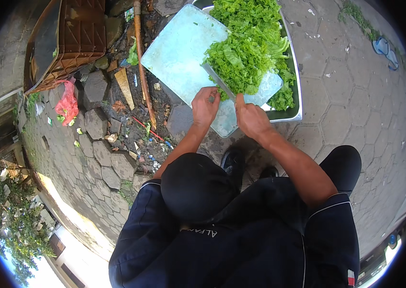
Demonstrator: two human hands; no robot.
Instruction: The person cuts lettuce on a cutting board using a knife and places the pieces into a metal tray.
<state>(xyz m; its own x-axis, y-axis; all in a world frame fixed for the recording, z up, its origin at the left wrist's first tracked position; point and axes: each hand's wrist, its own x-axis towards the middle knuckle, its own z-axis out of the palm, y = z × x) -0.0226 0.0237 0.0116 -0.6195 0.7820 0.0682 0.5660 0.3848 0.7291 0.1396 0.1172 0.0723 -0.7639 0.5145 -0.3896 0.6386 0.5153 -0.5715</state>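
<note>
My right hand is closed round the handle of a knife, its blade pointing up and left along the edge of the cut lettuce. Beside the blade is my left hand, fingers curled, at the lower edge of a pale blue cutting board; whether it pinches a bit of leaf cannot be told. The lettuce is heaped over the board's right side. Under the board lies a metal tray with more leaves inside.
A wooden stick lies on littered soil left of the board, near a brown plastic crate. A red plastic bag rests on the paving farther left. Loose paving stones border the soil. Blue sandals lie at the upper right.
</note>
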